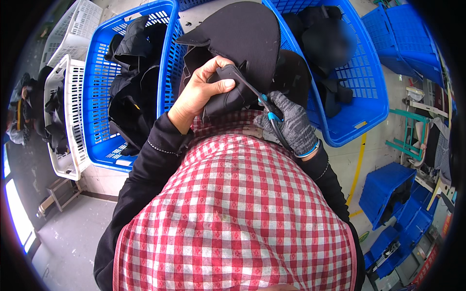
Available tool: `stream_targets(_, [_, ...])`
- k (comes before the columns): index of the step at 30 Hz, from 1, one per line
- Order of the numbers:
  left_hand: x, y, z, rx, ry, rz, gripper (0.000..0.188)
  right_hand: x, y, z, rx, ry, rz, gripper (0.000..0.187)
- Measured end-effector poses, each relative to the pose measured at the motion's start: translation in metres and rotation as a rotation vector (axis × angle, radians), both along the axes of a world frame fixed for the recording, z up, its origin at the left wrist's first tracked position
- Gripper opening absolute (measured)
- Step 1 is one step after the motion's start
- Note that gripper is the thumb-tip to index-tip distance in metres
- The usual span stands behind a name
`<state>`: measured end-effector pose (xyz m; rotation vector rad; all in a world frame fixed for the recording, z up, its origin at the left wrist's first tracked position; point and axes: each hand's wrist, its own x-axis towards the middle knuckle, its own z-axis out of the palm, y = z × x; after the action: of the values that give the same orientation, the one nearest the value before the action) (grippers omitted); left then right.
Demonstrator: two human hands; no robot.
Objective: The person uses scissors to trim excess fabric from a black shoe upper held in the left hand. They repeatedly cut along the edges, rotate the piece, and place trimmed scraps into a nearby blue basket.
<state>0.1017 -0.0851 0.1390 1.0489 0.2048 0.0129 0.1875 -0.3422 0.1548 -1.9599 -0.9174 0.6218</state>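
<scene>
My bare left hand (200,91) pinches the edge of a black padded fabric piece (242,36) between thumb and fingers. The piece lies over my lap, with a broad rounded flap reaching away from me. My right hand (296,123), in a grey knit glove, is closed around a pair of scissors (273,116) with black and blue handles. The scissors point up and left, their dark blades lying along the fabric edge near my left thumb. Whether the blades are apart cannot be made out against the black cloth.
A blue basket (167,63) of black fabric pieces stands at my left, beside a white basket (75,116). Another blue basket (335,138) with black pieces stands at my right. Farther right are a teal metal frame (410,140) and more blue crates (383,194). A red checked apron (233,203) covers my front.
</scene>
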Motion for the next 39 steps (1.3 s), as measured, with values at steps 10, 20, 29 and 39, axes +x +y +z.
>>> stream_targets(10, [0.0,-0.001,-0.002,-0.021,0.031,0.02,0.032,-0.005,0.005,0.005,0.033,-0.199,-0.045,0.055])
stream_targets(20, [0.003,-0.007,0.0,0.078,-0.018,0.003,0.021,-0.005,0.008,0.015,-0.064,-0.272,-0.08,0.056])
stream_targets(29, [0.004,-0.009,0.003,0.14,-0.005,-0.004,0.019,-0.003,0.003,0.009,-0.065,-0.245,-0.073,0.058])
stream_targets(39, [0.025,-0.003,0.046,0.566,-0.006,-0.073,0.024,0.006,-0.009,0.02,0.419,0.732,-0.211,0.033])
